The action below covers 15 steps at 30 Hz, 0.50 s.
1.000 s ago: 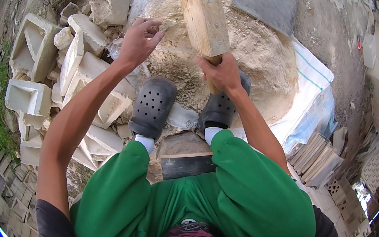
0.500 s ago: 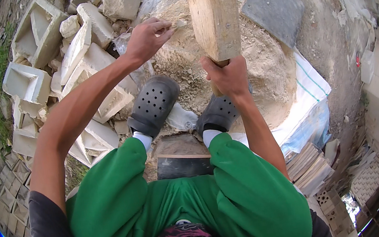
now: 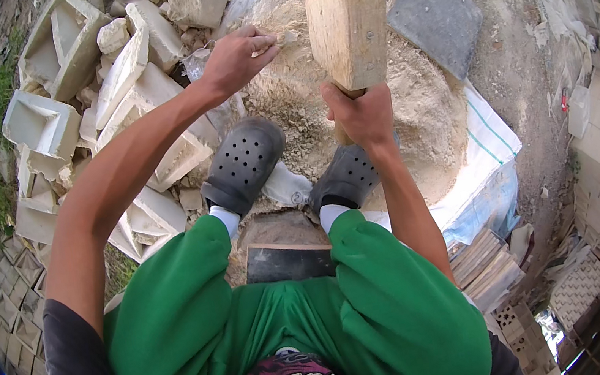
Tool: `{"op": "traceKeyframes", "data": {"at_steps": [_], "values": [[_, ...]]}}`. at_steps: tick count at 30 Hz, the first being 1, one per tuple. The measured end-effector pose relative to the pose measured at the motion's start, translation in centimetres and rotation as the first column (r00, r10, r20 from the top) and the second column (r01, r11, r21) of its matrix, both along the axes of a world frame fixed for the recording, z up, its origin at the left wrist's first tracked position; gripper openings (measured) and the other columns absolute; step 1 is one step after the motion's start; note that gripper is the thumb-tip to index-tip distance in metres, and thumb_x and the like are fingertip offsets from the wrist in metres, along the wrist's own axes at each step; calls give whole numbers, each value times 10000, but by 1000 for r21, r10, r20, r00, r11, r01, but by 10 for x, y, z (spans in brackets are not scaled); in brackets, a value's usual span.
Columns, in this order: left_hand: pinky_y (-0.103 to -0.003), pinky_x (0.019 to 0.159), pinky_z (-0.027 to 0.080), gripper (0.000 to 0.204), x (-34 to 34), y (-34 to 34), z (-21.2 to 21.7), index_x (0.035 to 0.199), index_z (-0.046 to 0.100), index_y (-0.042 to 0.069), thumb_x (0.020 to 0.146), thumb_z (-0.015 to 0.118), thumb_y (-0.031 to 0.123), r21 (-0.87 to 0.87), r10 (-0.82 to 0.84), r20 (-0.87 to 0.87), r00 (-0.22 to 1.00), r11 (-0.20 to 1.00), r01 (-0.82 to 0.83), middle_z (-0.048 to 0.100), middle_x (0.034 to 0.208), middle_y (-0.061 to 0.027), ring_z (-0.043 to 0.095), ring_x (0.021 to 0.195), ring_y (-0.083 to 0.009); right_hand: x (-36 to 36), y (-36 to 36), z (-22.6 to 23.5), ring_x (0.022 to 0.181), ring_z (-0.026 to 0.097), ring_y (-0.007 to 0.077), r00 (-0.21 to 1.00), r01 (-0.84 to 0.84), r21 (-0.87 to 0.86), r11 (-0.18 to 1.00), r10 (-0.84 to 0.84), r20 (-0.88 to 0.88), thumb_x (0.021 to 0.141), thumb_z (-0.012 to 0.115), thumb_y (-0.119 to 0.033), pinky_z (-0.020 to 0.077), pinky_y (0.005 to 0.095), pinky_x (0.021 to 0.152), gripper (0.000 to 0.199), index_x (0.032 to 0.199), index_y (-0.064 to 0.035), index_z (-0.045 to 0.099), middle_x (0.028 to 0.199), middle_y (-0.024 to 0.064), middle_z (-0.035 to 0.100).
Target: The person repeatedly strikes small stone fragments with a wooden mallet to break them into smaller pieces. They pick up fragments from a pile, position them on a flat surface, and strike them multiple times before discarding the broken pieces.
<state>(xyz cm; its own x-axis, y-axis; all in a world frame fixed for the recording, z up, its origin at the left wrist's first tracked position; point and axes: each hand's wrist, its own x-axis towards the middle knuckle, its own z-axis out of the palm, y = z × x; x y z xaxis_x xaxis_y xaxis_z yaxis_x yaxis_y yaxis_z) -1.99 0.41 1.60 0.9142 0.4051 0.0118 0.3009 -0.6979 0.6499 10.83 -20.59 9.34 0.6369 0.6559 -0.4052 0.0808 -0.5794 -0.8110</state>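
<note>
Wrapped round the handle of a thick wooden mallet (image 3: 347, 20), my right hand (image 3: 361, 114) is closed, with the mallet's blocky head pointing away from me. My left hand (image 3: 240, 59) pinches a small pale chunk (image 3: 287, 37) between thumb and fingers, left of the mallet. Below both hands spreads a mound of crushed pale powder and crumbs (image 3: 421, 124), lying on a white woven sack (image 3: 490, 130). The far end of the mallet's head is cut off by the upper edge of the view.
Broken pale moulded blocks (image 3: 151, 109) pile up at the left. A grey square slab (image 3: 435, 15) lies at the far right of the mound. My feet in grey clogs (image 3: 245, 164) stand at its near edge. Stacked thin boards (image 3: 486, 269) sit at the lower right.
The mallet has shifted slightly right and away from me. My left hand has moved a little to the right, still pinching the chunk.
</note>
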Motion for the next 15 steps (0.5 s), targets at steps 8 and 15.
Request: {"op": "traceKeyframes", "data": {"at_steps": [8, 15], "values": [[-376, 735, 565, 233, 3, -1, -7, 1099, 786, 72, 924, 739, 219, 15, -39, 59, 997, 999, 38, 723, 960, -93, 706, 808, -273, -3, 1, -21, 665, 725, 263, 998, -60, -257, 965, 49, -50, 819, 718, -248, 561, 364, 610, 312, 995, 9, 713, 778, 162, 730], [-365, 728, 568, 220, -3, 2, -9, 1096, 788, 83, 918, 746, 203, 53, -36, 90, 995, 998, 31, 725, 965, -91, 712, 815, -263, 9, 1, 0, 629, 718, 206, 993, 20, -81, 996, -29, -111, 814, 737, -248, 552, 357, 597, 334, 1009, 22, 714, 769, 138, 732]]}}
